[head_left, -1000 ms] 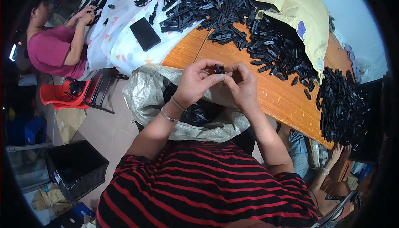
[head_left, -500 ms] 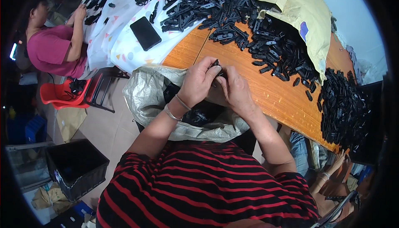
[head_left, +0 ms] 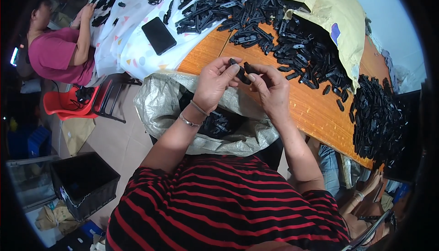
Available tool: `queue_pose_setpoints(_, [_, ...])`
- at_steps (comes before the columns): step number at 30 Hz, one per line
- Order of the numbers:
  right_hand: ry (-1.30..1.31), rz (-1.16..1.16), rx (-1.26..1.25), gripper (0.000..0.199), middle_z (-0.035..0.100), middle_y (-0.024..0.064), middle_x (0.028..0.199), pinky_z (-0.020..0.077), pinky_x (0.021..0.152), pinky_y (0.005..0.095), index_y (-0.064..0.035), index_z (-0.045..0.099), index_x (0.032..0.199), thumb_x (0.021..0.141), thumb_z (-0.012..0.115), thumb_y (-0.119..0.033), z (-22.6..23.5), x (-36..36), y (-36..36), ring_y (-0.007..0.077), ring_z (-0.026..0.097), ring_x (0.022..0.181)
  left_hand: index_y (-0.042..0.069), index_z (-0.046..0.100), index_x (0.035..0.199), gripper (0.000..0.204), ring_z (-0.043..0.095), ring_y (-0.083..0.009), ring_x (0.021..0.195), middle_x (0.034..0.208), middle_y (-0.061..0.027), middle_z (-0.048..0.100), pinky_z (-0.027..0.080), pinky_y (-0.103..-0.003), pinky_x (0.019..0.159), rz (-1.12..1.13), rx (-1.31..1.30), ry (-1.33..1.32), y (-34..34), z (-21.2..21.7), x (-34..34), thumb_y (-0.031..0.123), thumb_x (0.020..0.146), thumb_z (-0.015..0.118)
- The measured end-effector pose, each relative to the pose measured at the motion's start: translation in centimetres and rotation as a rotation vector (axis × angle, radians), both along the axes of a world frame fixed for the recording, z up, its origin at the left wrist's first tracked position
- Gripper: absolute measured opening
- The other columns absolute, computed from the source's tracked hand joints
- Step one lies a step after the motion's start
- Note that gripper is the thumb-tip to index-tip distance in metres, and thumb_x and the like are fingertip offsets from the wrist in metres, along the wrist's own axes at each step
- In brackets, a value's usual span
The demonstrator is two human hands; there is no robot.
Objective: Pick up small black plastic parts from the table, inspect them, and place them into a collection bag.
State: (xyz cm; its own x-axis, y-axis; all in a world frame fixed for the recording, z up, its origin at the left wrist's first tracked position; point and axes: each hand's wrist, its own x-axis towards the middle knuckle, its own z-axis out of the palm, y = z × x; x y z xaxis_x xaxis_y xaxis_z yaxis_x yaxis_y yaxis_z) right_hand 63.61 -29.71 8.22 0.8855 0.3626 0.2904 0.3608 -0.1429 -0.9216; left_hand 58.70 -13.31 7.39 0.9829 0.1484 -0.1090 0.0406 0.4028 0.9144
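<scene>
My left hand (head_left: pixel 211 86) pinches a slim black plastic part (head_left: pixel 243 78) between thumb and fingers, above the table's near edge. Just to its right, my right hand (head_left: pixel 274 92) grips another small black plastic part (head_left: pixel 250 68) at its fingertips. The two pieces lie close together; whether they touch I cannot tell. Under my wrists a whitish woven sack (head_left: pixel 157 100) gapes, with black plastic parts (head_left: pixel 217 122) inside. A big heap of similar black parts (head_left: pixel 292 52) spreads over the wooden table (head_left: pixel 315 114) beyond my hands.
A black tablet (head_left: pixel 158 36) lies on a patterned white cloth (head_left: pixel 130 50). Brown paper (head_left: pixel 343 18) covers part of the heap. Another pile (head_left: pixel 377 118) is at right, near a person's hand (head_left: pixel 372 180). A person in maroon (head_left: pixel 57 59) works at left, near a red chair (head_left: pixel 68 104) and black crate (head_left: pixel 87 182).
My hands have drawn slightly apart, the right one moving right and turning. The black parts between my fingertips now show more plainly. At right, the other person's hand has shifted slightly.
</scene>
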Motion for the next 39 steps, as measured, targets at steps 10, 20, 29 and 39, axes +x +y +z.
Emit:
queue_pose_setpoints(10, [-0.109,0.033,-0.059,0.018,0.062,0.0064,0.088,0.0485,0.056,0.0208,0.002,0.067,0.105,0.088,0.066,-0.005,0.5,-0.4,0.9,0.0091,0.06,0.062,-0.001,0.059,0.117,0.023,0.062,-0.0063,0.086,0.099,-0.0037,0.064,0.054,-0.019,0.075,0.031,-0.019,-0.08,-0.3,0.4,-0.4,0.007,0.096,0.057])
queue_pose_setpoints(20, [-0.067,0.036,-0.065,0.02,0.063,0.0065,0.09,0.0465,0.055,0.0212,0.0015,0.067,0.104,0.084,0.069,-0.002,0.0,-0.3,0.7,0.0088,0.061,0.062,-0.002,0.06,0.118,0.024,0.061,-0.0056,0.085,0.099,-0.0032,0.065,0.051,-0.019,0.074,0.034,0.015,-0.109,-0.4,-0.4,-0.4,0.008,0.096,0.057])
queue_pose_setpoints(29, [-0.401,-0.052,-0.142,0.023,0.062,0.0061,0.088,0.0466,0.058,0.0231,-0.0003,0.063,0.096,0.076,0.075,0.0,0.3,-0.6,1.2,0.0101,0.059,0.067,-0.004,0.055,0.122,0.034,0.062,-0.0104,0.094,0.105,-0.0073,0.064,0.051,-0.024,0.082,0.102,0.24,-0.264,-1.7,0.9,-1.1,-0.002,0.089,0.062])
queue_pose_setpoints(39, [-0.039,0.041,-0.156,0.028,0.063,0.0034,0.082,0.0455,0.057,0.0229,-0.0009,0.058,0.097,0.077,0.077,-0.006,-0.4,-1.0,1.1,0.0071,0.056,0.064,-0.005,0.054,0.121,0.032,0.062,-0.0124,0.099,0.11,-0.0105,0.064,0.05,-0.024,0.088,-0.047,0.288,-0.234,-0.6,2.0,-2.1,-0.005,0.089,0.059])
